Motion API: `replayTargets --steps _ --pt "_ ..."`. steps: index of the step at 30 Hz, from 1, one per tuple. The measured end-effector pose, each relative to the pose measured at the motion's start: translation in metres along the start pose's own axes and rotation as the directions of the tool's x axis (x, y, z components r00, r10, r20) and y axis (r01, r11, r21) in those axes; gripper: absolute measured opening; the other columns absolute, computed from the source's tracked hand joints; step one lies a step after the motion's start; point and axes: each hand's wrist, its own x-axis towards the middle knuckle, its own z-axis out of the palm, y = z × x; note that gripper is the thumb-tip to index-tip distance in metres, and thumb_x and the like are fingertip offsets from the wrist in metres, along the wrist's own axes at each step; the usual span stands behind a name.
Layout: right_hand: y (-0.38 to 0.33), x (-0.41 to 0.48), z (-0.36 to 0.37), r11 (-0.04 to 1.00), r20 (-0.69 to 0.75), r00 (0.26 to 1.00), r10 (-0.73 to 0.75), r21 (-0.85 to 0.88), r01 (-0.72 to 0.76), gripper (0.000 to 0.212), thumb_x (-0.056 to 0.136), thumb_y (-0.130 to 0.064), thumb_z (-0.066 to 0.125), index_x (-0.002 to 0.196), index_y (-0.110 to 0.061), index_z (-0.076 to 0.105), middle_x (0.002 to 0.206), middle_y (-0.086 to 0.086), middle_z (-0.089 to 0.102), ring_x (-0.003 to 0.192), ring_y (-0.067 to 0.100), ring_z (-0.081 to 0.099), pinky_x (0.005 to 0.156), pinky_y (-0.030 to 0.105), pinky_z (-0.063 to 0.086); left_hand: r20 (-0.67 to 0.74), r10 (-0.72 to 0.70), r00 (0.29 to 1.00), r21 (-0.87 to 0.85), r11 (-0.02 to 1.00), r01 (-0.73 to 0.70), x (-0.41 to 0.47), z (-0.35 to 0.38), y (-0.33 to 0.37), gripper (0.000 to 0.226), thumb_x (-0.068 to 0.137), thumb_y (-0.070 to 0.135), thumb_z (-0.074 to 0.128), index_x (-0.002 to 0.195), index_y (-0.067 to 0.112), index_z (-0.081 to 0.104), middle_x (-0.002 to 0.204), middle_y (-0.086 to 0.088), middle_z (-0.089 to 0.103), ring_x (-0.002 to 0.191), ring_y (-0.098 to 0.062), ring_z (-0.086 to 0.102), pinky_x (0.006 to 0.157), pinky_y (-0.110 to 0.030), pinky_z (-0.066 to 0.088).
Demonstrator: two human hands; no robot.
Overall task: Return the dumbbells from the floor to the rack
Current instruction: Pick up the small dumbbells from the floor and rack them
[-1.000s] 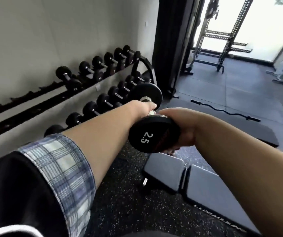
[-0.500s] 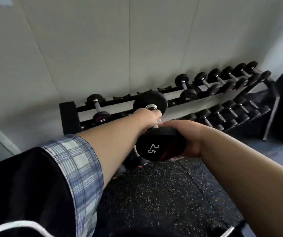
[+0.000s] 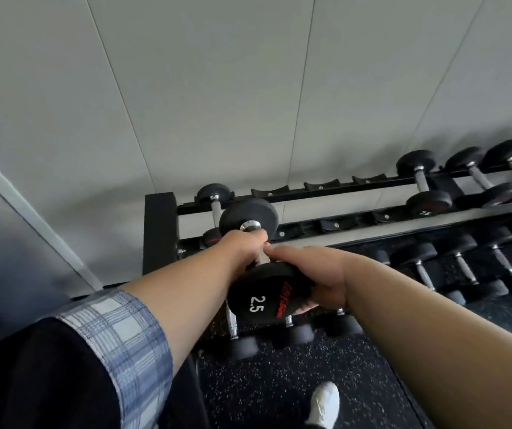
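Dumbbells crowd the black two-tier steel rack (image 3: 159, 230) against the pale panelled wall (image 3: 217, 88), as we see it from the head camera. On the upper tier, one small black dumbbell (image 3: 214, 196) sits at the far left end, empty saddles run beside it, and a row of larger black dumbbells (image 3: 428, 193) fills the right. More black dumbbells (image 3: 465, 264) line the lower tier, partly behind our arms. A white shoe (image 3: 324, 404) stands on the black speckled rubber floor (image 3: 279, 382) below.

We hold a black round-headed dumbbell marked 2.5 (image 3: 259, 297) in the air in front of the rack's left end, its far head level with the upper tier and overlapping the small dumbbell there. Our left hand (image 3: 242, 249), in a rolled plaid sleeve (image 3: 118, 335), has its grip closed around the chrome handle. Our right hand (image 3: 316, 270) wraps the near head from the side, fingers curled under it.
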Motion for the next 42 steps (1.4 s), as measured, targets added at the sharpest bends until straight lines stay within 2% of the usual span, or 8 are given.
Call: replayTargets --steps 3,7,9,11,14,20,23,42 --pt "-0.022 0.033 -0.055 0.994 0.143 0.985 -0.092 -0.039 0.099 0.066 0.079 -0.063 0.069 0.122 -0.013 0.067 0.117 0.010 0.075 0.108 0.027 0.070 0.097 0.045 0.055 0.002 0.025 1.000 -0.213 0.977 -0.024 0.046 0.012 0.030 0.041 0.094 0.028 0.051 0.119 -0.003 0.061 0.089 -0.009 0.064 0.078 -0.026 0.061 0.044 -0.009 0.042" --pt "-0.053 0.068 -0.141 0.961 0.289 0.939 -0.188 -0.142 0.236 0.036 0.088 -0.026 0.070 0.123 -0.017 0.065 0.113 0.003 0.075 0.107 0.018 0.069 0.093 0.031 0.054 0.185 -0.139 0.973 -0.656 0.720 0.228 0.096 0.037 0.083 0.033 0.092 0.031 0.051 0.106 0.003 0.062 0.114 -0.007 0.064 0.119 -0.022 0.058 0.101 -0.027 0.044" --pt "-0.066 0.084 -0.175 0.857 0.185 0.954 -0.235 -0.424 0.293 0.032 0.085 -0.024 0.076 0.115 -0.031 0.067 0.103 -0.010 0.077 0.098 0.006 0.071 0.088 0.024 0.052 0.100 -0.120 0.988 -0.632 0.759 0.156 0.124 0.052 0.103 0.036 0.093 0.025 0.051 0.118 0.002 0.061 0.126 -0.015 0.064 0.109 -0.025 0.065 0.086 -0.030 0.055" --pt "-0.078 0.104 -0.199 0.727 0.090 0.955 -0.284 -0.630 0.275 0.026 0.083 -0.032 0.078 0.104 -0.039 0.067 0.092 -0.017 0.075 0.086 -0.003 0.068 0.082 0.024 0.050 0.072 -0.081 0.994 -0.655 0.748 0.108 0.154 0.065 0.121 0.030 0.091 0.023 0.053 0.112 0.004 0.064 0.108 -0.014 0.070 0.076 -0.018 0.071 0.062 -0.023 0.054" --pt "-0.093 0.132 -0.223 0.651 0.060 0.940 -0.336 -0.706 0.278 0.016 0.084 -0.034 0.075 0.094 -0.039 0.064 0.081 -0.016 0.070 0.075 -0.006 0.063 0.067 0.019 0.044 0.261 -0.109 0.959 -0.683 0.681 0.263 0.197 0.073 0.136 0.028 0.086 0.035 0.067 0.103 0.012 0.067 0.072 -0.001 0.075 0.075 -0.008 0.068 0.088 -0.025 0.052" --pt "-0.109 0.200 -0.249 0.447 0.084 0.942 -0.325 -0.864 0.231 0.014 0.086 -0.034 0.072 0.094 -0.035 0.061 0.072 -0.013 0.059 0.061 -0.005 0.053 0.051 0.016 0.033 0.421 -0.196 0.886 -0.180 0.939 0.293 0.276 0.084 0.154 0.070 0.072 0.066 0.066 0.118 0.014 0.061 0.116 -0.011 0.067 0.106 -0.027 0.064 0.098 -0.039 0.049" --pt "-0.107 0.237 -0.253 0.356 0.093 0.958 -0.272 -0.915 0.190 0.014 0.089 -0.036 0.068 0.098 -0.034 0.058 0.073 -0.014 0.054 0.067 0.004 0.051 0.055 0.027 0.034 0.416 -0.230 0.880 -0.066 0.957 0.281 0.312 0.095 0.156 0.080 0.085 0.062 0.055 0.130 -0.005 0.052 0.078 -0.010 0.064 0.067 -0.021 0.059 0.068 -0.029 0.051" --pt "-0.028 0.329 -0.230 0.205 0.047 0.998 -0.045 -0.977 0.055 0.044 0.088 -0.004 0.057 0.127 -0.026 0.054 0.109 0.002 0.061 0.102 0.030 0.062 0.073 0.040 0.052 0.443 -0.249 0.861 -0.141 0.929 0.341 0.403 0.125 0.104 0.019 0.092 0.018 0.063 0.108 0.008 0.057 0.101 -0.012 0.066 0.090 -0.022 0.066 0.084 -0.045 0.055"
